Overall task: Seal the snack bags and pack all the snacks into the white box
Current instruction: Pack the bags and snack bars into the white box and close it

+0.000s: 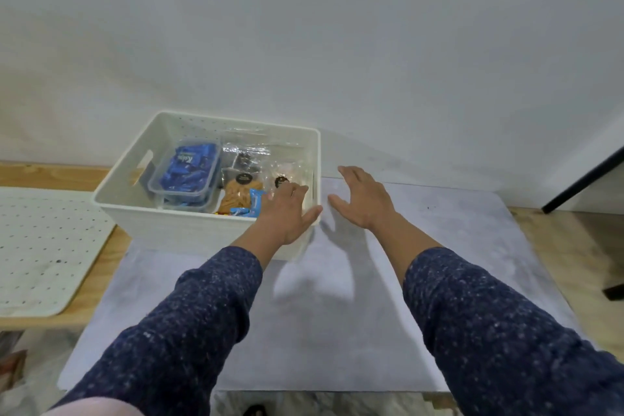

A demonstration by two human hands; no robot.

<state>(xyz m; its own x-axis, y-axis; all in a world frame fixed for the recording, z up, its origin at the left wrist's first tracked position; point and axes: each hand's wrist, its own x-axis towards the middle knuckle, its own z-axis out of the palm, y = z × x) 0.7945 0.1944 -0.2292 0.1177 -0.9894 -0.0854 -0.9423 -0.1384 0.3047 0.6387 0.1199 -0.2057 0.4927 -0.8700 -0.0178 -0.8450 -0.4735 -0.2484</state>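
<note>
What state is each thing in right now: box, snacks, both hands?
white box: upright on the grey mat, no lid on it, snacks inside.
clear tub: in the box, full of blue packets.
clear snack bags: in the box; seals too unclear to tell.
loose blue packets: in the box, at its near wall.
left hand: open, over the box's right near corner, holding nothing.
right hand: open, above the mat beside the box, empty.
perforated white lid: flat on the wooden table, left.

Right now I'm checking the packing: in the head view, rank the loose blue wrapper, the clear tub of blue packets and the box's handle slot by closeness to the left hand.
1. Loose blue wrapper, just left of the left hand.
2. Clear tub of blue packets, mid-box.
3. Handle slot, far left wall.
</note>
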